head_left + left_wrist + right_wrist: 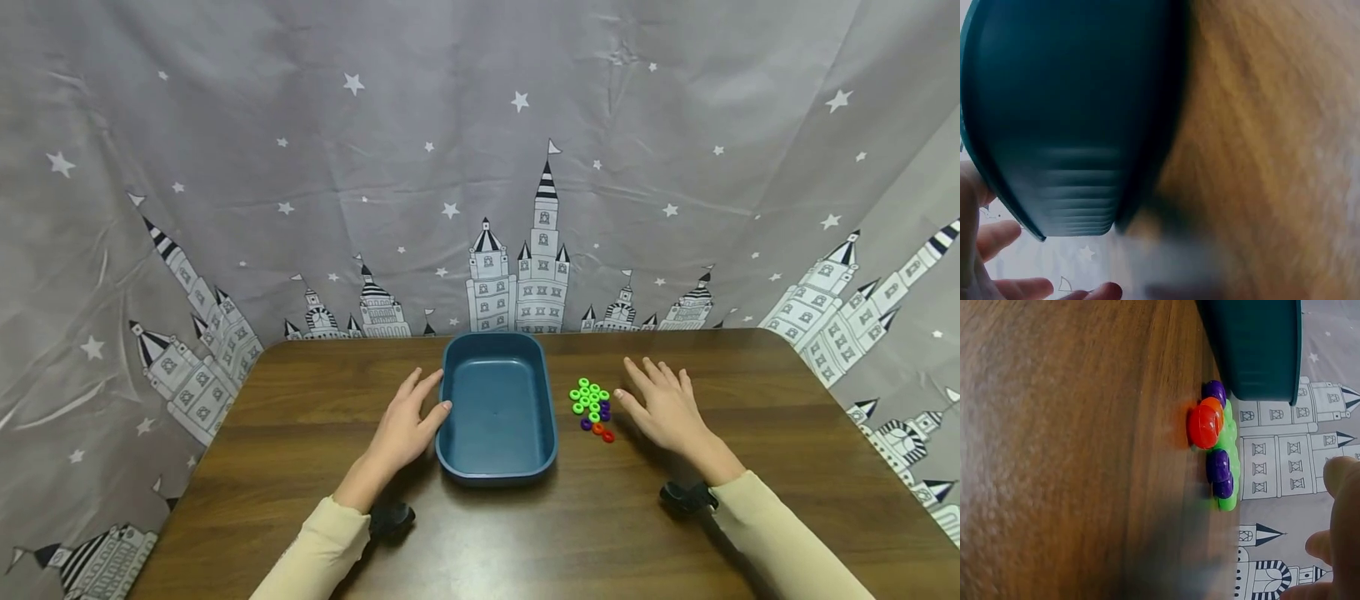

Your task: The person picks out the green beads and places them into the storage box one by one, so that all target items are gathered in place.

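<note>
Status: handling apparently unstarted, all left.
Green/purple/orange/red plastic rings [589, 405] outside blue rectangular plastic tray [495, 425], approx. 3 o'clock; L hand [405, 425], R hand [666, 411]: grips apart.

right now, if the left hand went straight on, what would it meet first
Most likely the blue tray, at its left side; depth is unclear, and the left hand may already touch it.

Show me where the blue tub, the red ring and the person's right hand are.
Blue tub [495, 429]: head view, on its bare inside floor.
Red ring [1201, 427]: right wrist view, on its rounded outer side.
Right hand [668, 414]: head view, on the back of the hand.
</note>
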Demonstrator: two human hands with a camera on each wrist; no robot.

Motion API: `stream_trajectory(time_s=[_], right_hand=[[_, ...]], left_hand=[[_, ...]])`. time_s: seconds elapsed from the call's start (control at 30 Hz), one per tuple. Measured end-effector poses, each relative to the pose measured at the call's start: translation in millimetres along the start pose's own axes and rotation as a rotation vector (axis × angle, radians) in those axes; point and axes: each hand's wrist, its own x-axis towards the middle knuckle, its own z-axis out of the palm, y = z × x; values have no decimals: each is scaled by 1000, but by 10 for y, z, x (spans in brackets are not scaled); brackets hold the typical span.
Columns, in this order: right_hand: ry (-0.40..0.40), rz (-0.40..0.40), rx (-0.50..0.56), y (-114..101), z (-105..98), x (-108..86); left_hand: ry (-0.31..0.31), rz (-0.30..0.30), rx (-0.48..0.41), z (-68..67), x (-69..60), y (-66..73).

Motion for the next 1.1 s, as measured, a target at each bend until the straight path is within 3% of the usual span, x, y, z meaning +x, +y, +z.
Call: stream_trajectory(time_s=[0.2,0.47,0.77,1.1], right_hand=[[10,-3,17,-1,23,1],[8,-5,44,7,83,-1],[0,-4,49,1,101,1],[33,4,72,-3,126,-40]], left_hand=[[69,41,-101,69,13,-31],[31,-1,-247,135,51,-72],[68,-11,-410,234,19,-159],[65,-25,-493,245,-20,-157]])
